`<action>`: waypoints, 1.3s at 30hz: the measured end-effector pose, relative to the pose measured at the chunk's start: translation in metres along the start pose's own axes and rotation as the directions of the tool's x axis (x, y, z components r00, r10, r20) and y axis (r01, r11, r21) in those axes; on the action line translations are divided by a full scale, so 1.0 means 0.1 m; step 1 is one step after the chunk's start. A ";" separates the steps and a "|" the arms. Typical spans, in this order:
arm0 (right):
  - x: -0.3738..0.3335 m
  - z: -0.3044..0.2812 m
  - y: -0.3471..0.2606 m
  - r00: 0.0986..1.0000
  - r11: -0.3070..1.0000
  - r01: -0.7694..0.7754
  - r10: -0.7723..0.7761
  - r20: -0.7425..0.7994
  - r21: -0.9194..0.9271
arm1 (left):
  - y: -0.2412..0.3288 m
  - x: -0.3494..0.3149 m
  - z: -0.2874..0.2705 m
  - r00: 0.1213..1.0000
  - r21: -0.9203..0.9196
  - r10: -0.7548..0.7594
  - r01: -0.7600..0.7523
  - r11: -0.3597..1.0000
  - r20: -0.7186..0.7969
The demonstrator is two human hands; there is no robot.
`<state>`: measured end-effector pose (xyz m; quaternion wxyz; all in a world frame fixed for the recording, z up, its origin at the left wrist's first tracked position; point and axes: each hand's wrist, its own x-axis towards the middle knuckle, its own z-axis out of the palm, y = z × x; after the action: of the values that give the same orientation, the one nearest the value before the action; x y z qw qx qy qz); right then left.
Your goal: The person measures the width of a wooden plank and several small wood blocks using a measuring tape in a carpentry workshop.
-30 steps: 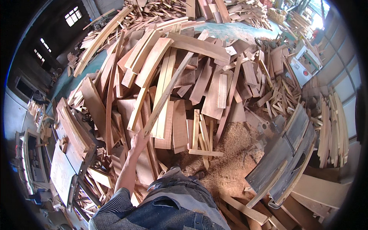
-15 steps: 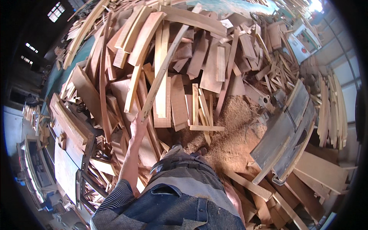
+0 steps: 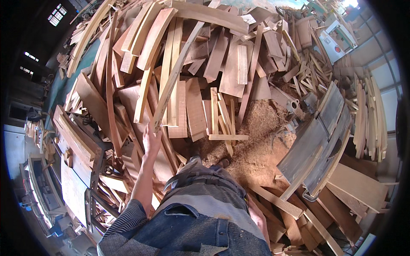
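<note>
- Bench [image 3: 73, 194] w/ pale top, far L; thick boards [image 3: 77, 134] just beyond it.
- L hand [image 3: 151, 143]: thumb + fingers pinching lower end of long strip [image 3: 177, 72], approx. same hold as 1 s ago.
- Long strip slants up & R from L hand, over wood pile [image 3: 193, 109]; upper end near curved plank [image 3: 209, 15]. Pile rides higher in view than 1 s ago, prob. just head tipping.
- Short sticks [image 3: 215, 111] mid, w/ crosspiece [image 3: 228, 137] by their lower ends, near sawdust [image 3: 256, 149].
- R forearm [image 3: 258, 219] now shows beside torso [image 3: 183, 217], wasn't visible 1 s ago; R hand hidden, can't tell if spread or holding. Prob. means one-handed work on strip, R forearm well apart from it.
- Grey metal table [image 3: 299, 151] far R.
</note>
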<state>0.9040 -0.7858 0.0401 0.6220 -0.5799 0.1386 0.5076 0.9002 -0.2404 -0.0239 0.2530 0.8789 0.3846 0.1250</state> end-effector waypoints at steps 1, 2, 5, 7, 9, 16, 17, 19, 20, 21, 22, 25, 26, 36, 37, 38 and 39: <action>0.04 -0.07 0.05 0.998 0.998 0.029 -0.032 0.058 0.058 | -0.03 -0.01 0.02 1.000 0.001 0.004 -0.004 1.000 -0.026; 0.09 -0.17 0.14 0.991 0.992 0.053 -0.066 0.113 0.118 | -0.05 -0.03 0.03 0.999 0.003 0.008 -0.008 1.000 -0.053; 0.08 -0.22 0.14 0.988 0.957 0.056 -0.094 0.124 0.284 | -0.08 -0.08 0.04 0.998 0.019 0.008 -0.007 1.000 -0.069; 0.26 -0.35 0.41 0.992 0.930 0.056 -0.093 0.086 0.363 | 0.17 -0.07 -0.05 0.992 -0.060 -0.107 0.112 0.992 0.071; 0.28 -0.33 0.41 0.994 0.956 0.097 -0.107 0.022 0.277 | 0.10 -0.12 -0.02 0.985 -0.059 -0.157 0.162 0.985 0.075; 0.37 -0.28 0.43 0.989 0.955 0.148 -0.149 -0.015 0.257 | 0.05 -0.37 0.12 0.981 -0.032 -0.195 0.196 0.980 0.012; 0.37 -0.28 0.41 0.989 0.939 0.135 -0.148 0.018 0.315 | 0.00 -0.44 0.16 0.976 0.008 -0.217 0.217 0.976 -0.005; 0.36 -0.30 0.36 0.986 0.921 0.122 -0.154 0.059 0.369 | -0.48 -0.63 0.43 0.984 0.061 -0.164 0.168 0.984 -0.061; 0.32 -0.31 0.35 0.985 0.922 0.131 -0.162 0.053 0.365 | -0.55 -0.75 0.54 0.989 0.087 -0.143 0.145 0.986 -0.024; 0.29 -0.31 0.35 0.985 0.922 0.136 -0.166 0.053 0.362 | -0.57 -0.87 0.58 0.992 0.117 -0.126 0.124 0.985 0.011; 0.30 -0.35 0.41 0.988 0.931 0.130 -0.152 0.039 0.341 | -0.59 -0.93 0.62 0.993 0.147 -0.110 0.102 0.984 0.047; 0.31 -0.42 0.49 0.990 0.966 0.133 -0.138 0.008 0.220 | 0.29 -1.03 0.29 0.834 0.076 -0.359 0.361 0.929 0.419; 0.32 -0.43 0.45 0.993 0.981 0.119 -0.121 0.005 0.155 | 0.12 -1.11 0.36 0.822 0.081 -0.334 0.336 0.938 0.462; 0.20 -0.78 0.16 0.987 0.990 -0.097 0.082 -0.137 -0.102 | 0.04 -1.17 0.66 0.693 0.072 -0.156 0.149 0.986 0.704; 0.22 -0.83 0.18 0.969 0.995 -0.104 0.101 -0.225 -0.004 | 0.10 -1.11 0.64 0.647 0.077 -0.191 0.200 0.977 0.738; 0.27 -0.85 0.13 0.967 0.998 -0.056 0.060 -0.247 0.025 | 0.18 -1.05 0.58 0.602 0.086 -0.227 0.254 0.963 0.766; 0.33 -0.87 0.06 0.962 0.998 -0.012 0.027 -0.273 0.057 | 0.32 -1.00 0.53 0.601 0.089 -0.237 0.266 0.960 0.764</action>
<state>0.9505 -0.8467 -0.0136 0.6076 -0.6258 0.2428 0.4245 0.8747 -0.3510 -0.0540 0.4220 0.7807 0.3582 -0.2900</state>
